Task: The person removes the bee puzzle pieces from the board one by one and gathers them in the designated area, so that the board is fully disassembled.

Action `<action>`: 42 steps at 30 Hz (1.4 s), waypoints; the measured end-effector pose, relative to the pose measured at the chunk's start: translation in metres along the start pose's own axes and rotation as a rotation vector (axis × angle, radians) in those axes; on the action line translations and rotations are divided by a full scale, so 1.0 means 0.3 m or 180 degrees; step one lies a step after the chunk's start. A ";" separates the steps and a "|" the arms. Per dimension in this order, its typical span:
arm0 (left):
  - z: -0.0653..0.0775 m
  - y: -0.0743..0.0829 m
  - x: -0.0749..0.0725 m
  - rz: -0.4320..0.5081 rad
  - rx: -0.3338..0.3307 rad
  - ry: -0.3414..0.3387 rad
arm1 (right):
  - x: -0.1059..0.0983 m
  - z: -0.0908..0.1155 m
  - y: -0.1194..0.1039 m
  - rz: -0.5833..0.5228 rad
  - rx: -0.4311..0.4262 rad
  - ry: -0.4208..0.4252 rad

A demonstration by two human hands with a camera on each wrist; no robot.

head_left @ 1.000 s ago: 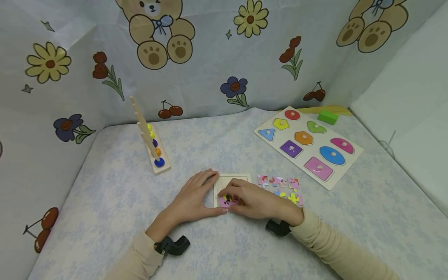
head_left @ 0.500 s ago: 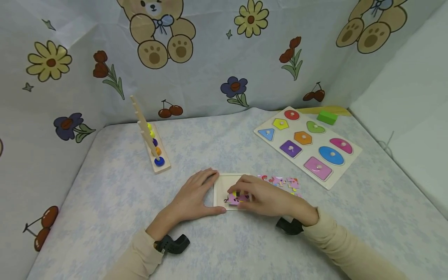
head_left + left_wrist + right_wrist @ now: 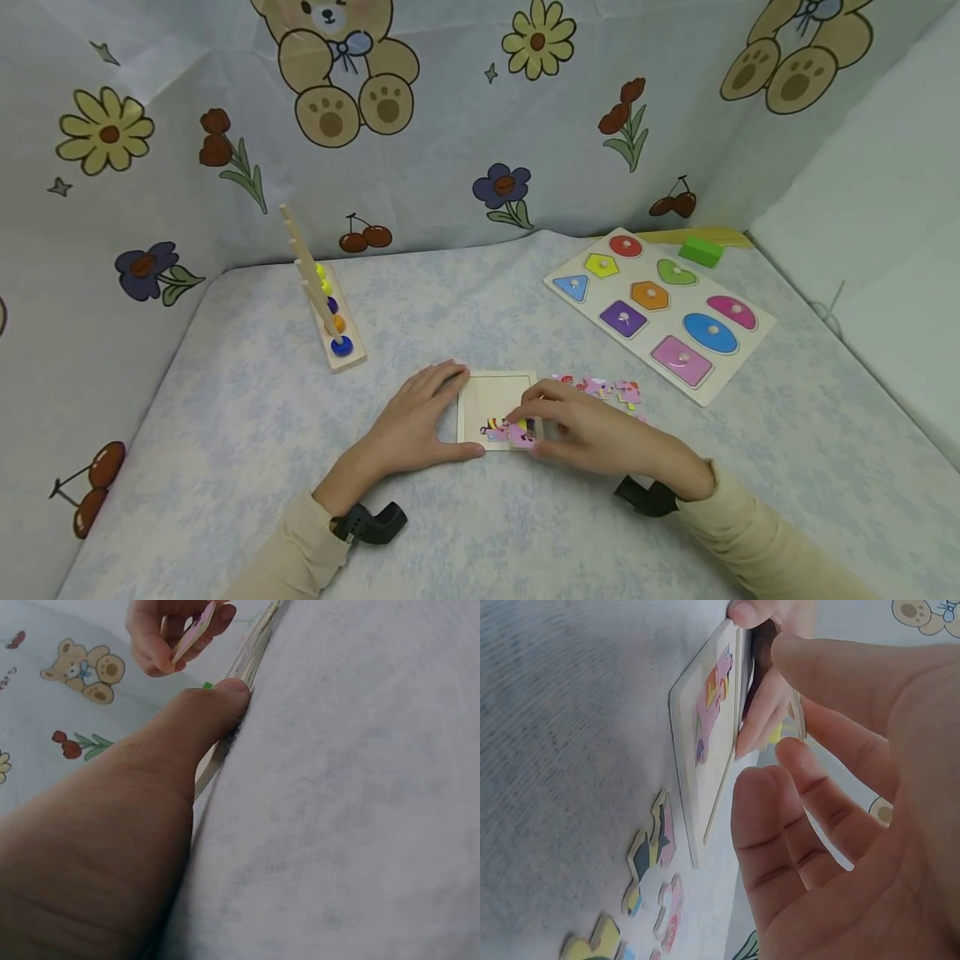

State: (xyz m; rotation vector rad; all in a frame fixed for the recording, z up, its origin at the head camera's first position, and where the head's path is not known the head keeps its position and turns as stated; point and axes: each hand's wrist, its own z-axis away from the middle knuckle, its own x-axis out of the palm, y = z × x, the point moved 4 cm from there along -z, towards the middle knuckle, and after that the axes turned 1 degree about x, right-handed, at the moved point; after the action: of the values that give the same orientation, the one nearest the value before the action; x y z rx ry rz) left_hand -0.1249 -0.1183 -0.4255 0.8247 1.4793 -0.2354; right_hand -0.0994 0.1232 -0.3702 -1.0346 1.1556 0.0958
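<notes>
A small wooden puzzle tray (image 3: pixel 495 385) lies flat on the table, with a pink picture piece (image 3: pixel 492 431) in its lower part. My left hand (image 3: pixel 415 425) rests along the tray's left side, fingers extended to the upper corner and thumb (image 3: pixel 225 697) against the near edge. Between thumb and fingers, my right hand (image 3: pixel 592 425) pinches a pink jigsaw piece (image 3: pixel 193 631). That piece is tilted over the tray's lower right; the left wrist view shows it raised. In the right wrist view only a pale edge of it shows.
Loose jigsaw pieces (image 3: pixel 596 387) lie right of the tray, partly hidden by my right hand. Behind them sits a shape puzzle board (image 3: pixel 600 304) with knobbed pieces, and a green block (image 3: pixel 701 252). A wooden peg stand (image 3: pixel 347 358) with coloured beads stands at back left.
My right hand has carried the pinched jigsaw piece rightward across the tray, from the lower left to the lower right. The left hand has stayed in place.
</notes>
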 end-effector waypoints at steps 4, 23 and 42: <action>-0.001 0.000 0.001 -0.0015 0.0011 0.0026 | -0.004 0.023 0.008 0.0063 -0.0046 0.0026; -0.006 -0.001 0.004 0.0004 -0.0028 0.0001 | -0.012 0.113 0.047 0.0187 0.0150 0.0186; -0.002 0.001 0.003 0.0057 -0.0031 -0.0026 | -0.006 0.157 0.081 0.0388 0.0107 0.0053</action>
State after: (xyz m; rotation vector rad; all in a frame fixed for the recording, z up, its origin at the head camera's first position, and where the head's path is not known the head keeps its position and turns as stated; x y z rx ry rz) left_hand -0.1251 -0.1173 -0.4262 0.8281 1.4639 -0.2178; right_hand -0.0804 0.1709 -0.3829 -0.9367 1.2314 0.1639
